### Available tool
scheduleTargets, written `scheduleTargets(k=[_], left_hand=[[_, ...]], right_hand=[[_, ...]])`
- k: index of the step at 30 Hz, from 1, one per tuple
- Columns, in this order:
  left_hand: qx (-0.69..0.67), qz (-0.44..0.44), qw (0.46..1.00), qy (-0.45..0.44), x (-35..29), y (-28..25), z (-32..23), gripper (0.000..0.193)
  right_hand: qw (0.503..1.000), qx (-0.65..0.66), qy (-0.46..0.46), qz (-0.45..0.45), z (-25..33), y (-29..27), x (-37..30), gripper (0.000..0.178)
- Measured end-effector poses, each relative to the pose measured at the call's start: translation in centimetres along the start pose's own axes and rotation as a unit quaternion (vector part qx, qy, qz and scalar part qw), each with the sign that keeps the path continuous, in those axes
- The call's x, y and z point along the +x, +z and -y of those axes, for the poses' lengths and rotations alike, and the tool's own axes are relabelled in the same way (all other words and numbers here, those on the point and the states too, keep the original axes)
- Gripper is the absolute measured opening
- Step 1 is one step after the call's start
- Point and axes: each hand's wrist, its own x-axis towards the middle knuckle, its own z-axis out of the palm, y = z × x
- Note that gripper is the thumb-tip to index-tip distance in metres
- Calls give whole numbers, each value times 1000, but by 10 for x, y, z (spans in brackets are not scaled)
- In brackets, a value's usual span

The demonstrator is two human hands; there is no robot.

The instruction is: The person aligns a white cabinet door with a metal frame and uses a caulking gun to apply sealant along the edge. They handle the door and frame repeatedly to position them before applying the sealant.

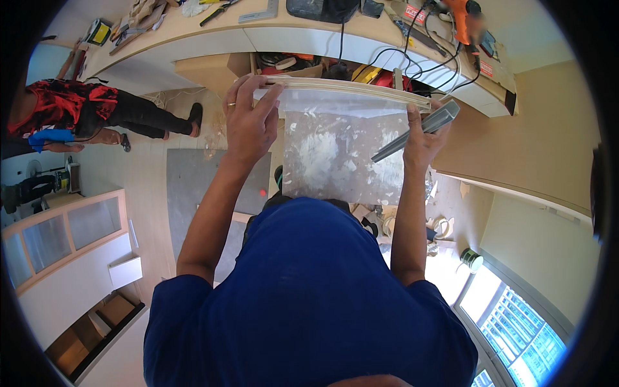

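Workbench (187,27) cropped; grey strip (394,143) partly hides right fingers (414,120)

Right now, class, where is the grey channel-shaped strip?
In the head view, right of centre: the grey channel-shaped strip is held slantwise in the right hand, beside the right end of the pale panel.

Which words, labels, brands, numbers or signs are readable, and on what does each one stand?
Red-and-white label on the workbench: printed word, not copied here.
Second label, near its right end: likewise not copied.
Yellow-and-dark box: any print too small to read.
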Motion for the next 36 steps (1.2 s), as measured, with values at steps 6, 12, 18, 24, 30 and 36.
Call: scheduleTargets(k=[6, 12, 18, 24, 30, 36], left_hand=[[-81, -18, 996, -8, -1, -3, 1, 46], [-145, -55, 986, -53, -1, -3, -9, 41], [-283, 70, 954, -71, 3, 13, -79, 38], [-372, 263, 876, -160, -11, 116, -149, 54], [-532, 300, 765, -202, -5, 165, -178, 64], [-512, 276, 786, -208, -15, 159, -183, 53]], right_hand=[[992, 121, 19, 19, 10, 6, -1, 49], [997, 45, -25, 55, -20, -1, 8, 46], [995, 67, -6, 76, -3, -3, 6, 49], [994, 74, -6, 76, 1, -4, 5, 52], [993, 84, -2, 85, 1, -5, 6, 50], [956, 196, 50, 213, -4, -25, 17, 71]])
